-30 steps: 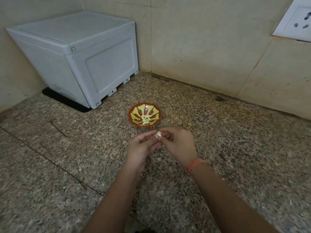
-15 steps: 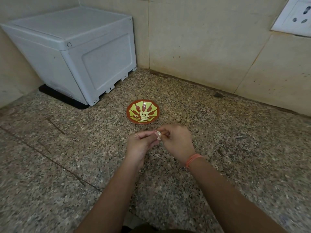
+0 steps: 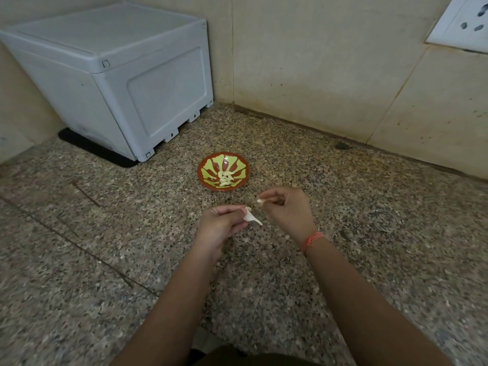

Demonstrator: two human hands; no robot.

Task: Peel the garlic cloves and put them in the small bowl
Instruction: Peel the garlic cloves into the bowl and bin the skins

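Head view looks down on a speckled granite counter point(image 3: 105, 247), where two bare forearms reach forward and the hands are apart from each other. The left hand point(image 3: 221, 225) pinches a garlic piece point(image 3: 250, 217) between thumb and fingertips; it is white and papery-looking, with a pointed tail sticking out to the right. The right hand point(image 3: 287, 210), with an orange thread band point(image 3: 311, 240) on its wrist, has its fingers curled and pinches a small white bit point(image 3: 261, 201) at its fingertips. Whether that bit is clove or skin is too small to tell. Just beyond the hands the small bowl point(image 3: 239, 159), red with green leaf shapes, sits on the counter and holds a heap of peeled cloves point(image 3: 225, 178) in its middle. A grey plastic box point(image 3: 118, 75) stands at the back left against the tiled wall point(image 3: 317, 62), and a white wall socket point(image 3: 464, 22) shows at the upper right.
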